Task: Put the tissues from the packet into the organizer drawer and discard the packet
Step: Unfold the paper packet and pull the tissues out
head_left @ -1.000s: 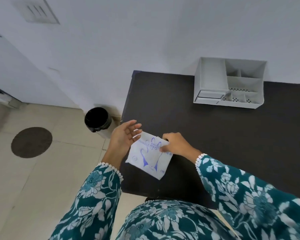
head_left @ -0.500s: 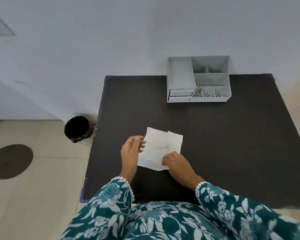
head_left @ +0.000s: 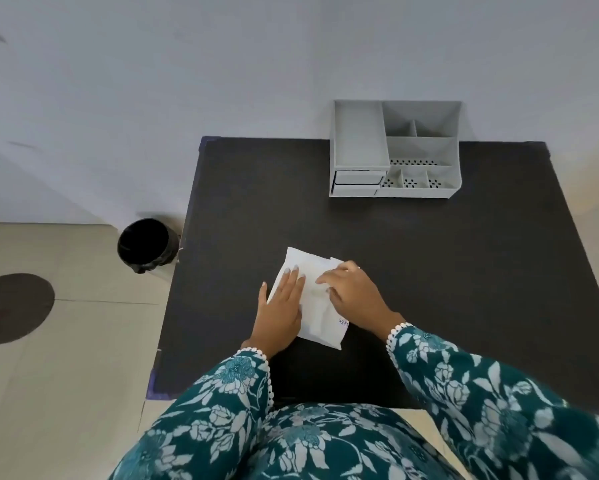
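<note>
The white tissue packet (head_left: 317, 308) lies flat on the black table (head_left: 429, 271), near its front left. My left hand (head_left: 282, 306) rests flat on the packet's left half, fingers stretched out and pressing down. My right hand (head_left: 353, 292) covers the right half, its curled fingertips pinching the wrapper at the middle. The grey organizer (head_left: 358, 133) stands at the table's back edge against the wall. Its small drawer (head_left: 358, 177) at the lower left front looks closed.
A black bin (head_left: 145, 244) stands on the tiled floor just left of the table. A dark round mark (head_left: 14, 306) is on the floor further left. The wall runs behind the table.
The packet went from held up over the table's left edge to lying flat on the table. My left hand has moved onto it, and my right hand has shifted up over its right half.
</note>
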